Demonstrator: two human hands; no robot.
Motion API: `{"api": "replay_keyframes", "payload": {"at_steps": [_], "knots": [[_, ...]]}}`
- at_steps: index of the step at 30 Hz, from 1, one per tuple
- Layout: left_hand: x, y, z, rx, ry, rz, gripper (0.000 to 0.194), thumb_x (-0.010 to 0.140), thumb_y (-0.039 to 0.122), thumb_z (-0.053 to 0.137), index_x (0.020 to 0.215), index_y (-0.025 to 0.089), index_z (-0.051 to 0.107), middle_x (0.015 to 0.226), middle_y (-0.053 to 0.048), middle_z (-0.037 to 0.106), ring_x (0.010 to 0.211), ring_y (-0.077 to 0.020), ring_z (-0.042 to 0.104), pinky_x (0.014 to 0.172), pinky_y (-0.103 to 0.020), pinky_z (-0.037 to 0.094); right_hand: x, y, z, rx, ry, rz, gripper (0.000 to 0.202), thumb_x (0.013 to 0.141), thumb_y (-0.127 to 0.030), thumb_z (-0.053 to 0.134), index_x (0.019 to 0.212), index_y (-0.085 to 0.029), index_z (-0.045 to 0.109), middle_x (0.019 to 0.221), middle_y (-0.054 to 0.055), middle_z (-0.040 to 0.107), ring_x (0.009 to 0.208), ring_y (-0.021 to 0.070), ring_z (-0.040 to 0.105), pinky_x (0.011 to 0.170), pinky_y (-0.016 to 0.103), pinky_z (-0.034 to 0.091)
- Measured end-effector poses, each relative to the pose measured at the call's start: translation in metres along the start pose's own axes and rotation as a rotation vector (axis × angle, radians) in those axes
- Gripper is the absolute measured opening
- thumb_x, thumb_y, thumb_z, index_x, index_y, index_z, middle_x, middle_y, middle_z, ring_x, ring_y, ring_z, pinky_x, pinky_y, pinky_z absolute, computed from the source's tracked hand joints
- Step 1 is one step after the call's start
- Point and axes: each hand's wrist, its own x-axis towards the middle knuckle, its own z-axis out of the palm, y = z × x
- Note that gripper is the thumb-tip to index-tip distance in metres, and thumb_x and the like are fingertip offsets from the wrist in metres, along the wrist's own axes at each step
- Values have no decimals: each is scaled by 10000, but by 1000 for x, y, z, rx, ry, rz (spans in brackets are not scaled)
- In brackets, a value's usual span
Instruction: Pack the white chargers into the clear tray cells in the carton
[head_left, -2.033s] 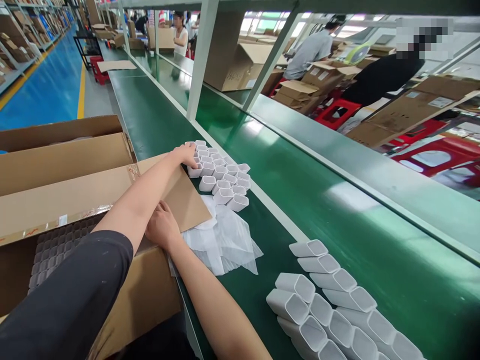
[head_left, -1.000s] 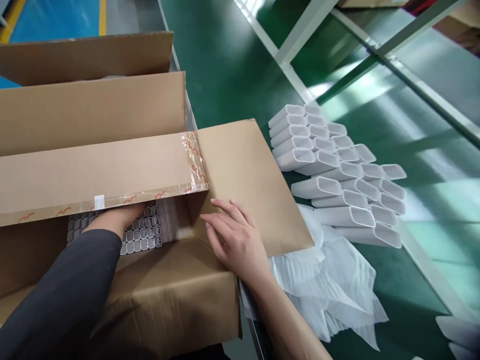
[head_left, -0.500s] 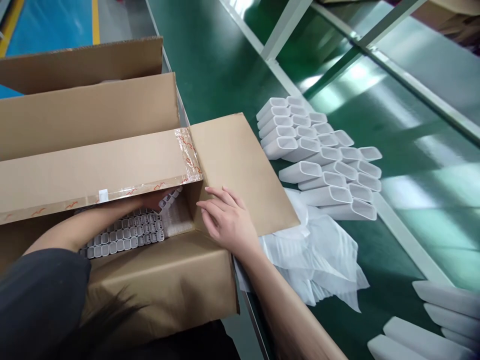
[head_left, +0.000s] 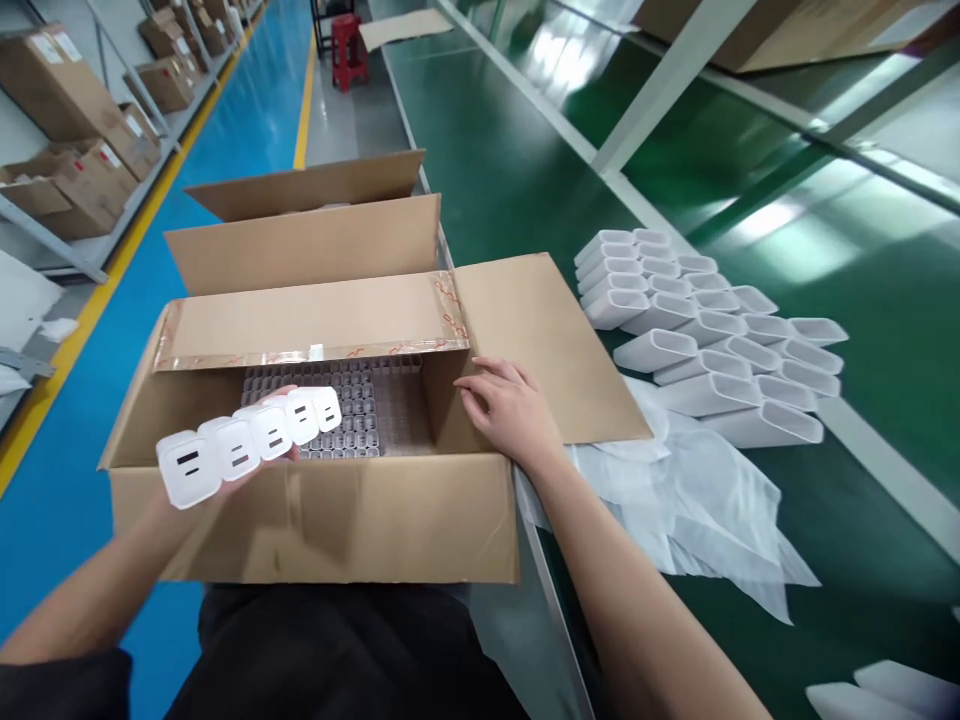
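Note:
My left hand grips a row of several white plastic charger housings from below, above the near wall of an open cardboard box. Their slotted ends face me; the hand hides behind them in part. Inside the box, packed rows of small white housings fill part of a layer, with a bare patch of liner to their right. My right hand holds nothing. Its fingers are stretched out and slightly apart at the box's right edge, by the side flap.
On the green table, white open-ended housings stand grouped at the right. A crumpled translucent plastic bag lies partly under the flap. More white pieces are at bottom right. Shelves with cartons and a red stool are farther off.
My left hand has come up out of the box and moved left, bringing out the row of housings. My right hand stays by the flap. The view has shifted to show more of the left.

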Motion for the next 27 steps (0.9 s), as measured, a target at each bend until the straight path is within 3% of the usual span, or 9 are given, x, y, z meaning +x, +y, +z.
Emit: {"api": "replay_keyframes", "payload": {"at_steps": [4, 8, 11, 15, 24, 27], "knots": [[-27, -32, 59, -488, -42, 221, 756, 661, 701, 692, 1311, 326, 597, 962, -33, 720, 788, -225, 646, 726, -383, 559, 0, 1, 1, -9, -31, -2, 244, 927, -215, 495, 939, -185, 737, 946, 77, 775, 1179, 286, 604, 1010, 470, 432], [-26, -56, 97, -632, -184, 160, 817, 694, 683, 682, 1368, 239, 552, 993, -83, 708, 786, -228, 634, 757, -410, 531, -1, 0, 1, -4, -66, 17, 250, 922, -222, 491, 949, -190, 738, 962, 71, 774, 1195, 289, 591, 1018, 467, 418], [-18, -61, 105, -654, -271, 82, 782, 695, 638, 689, 1345, 221, 574, 1084, -97, 693, 816, -232, 640, 800, -422, 515, -1, -1, 1, 0, -83, 35, 252, 915, -225, 492, 952, -193, 739, 967, 74, 771, 1201, 291, 583, 1016, 473, 412], [-12, -63, 108, -669, -361, 84, 743, 706, 620, 665, 1335, 230, 587, 1236, -83, 648, 847, -206, 632, 785, -385, 509, -1, -2, 2, 7, -94, 51, 252, 907, -227, 495, 954, -194, 740, 970, 83, 767, 1208, 290, 578, 1024, 479, 402], [-10, -65, 122, -670, -431, 7, 861, 677, 599, 681, 1433, 240, 479, 1073, -89, 710, 810, -218, 650, 767, -376, 502, -1, -1, 2, 22, -107, 73, 255, 904, -235, 495, 961, -203, 742, 986, 89, 764, 1214, 292, 572, 1040, 495, 395], [-9, -68, 124, -697, -464, -13, 805, 704, 604, 659, 1391, 205, 535, 1087, -83, 710, 802, -193, 649, 762, -343, 494, -1, -1, 2, 21, -106, 84, 256, 899, -239, 499, 961, -198, 745, 998, 100, 760, 1218, 293, 572, 1037, 497, 401]]}}
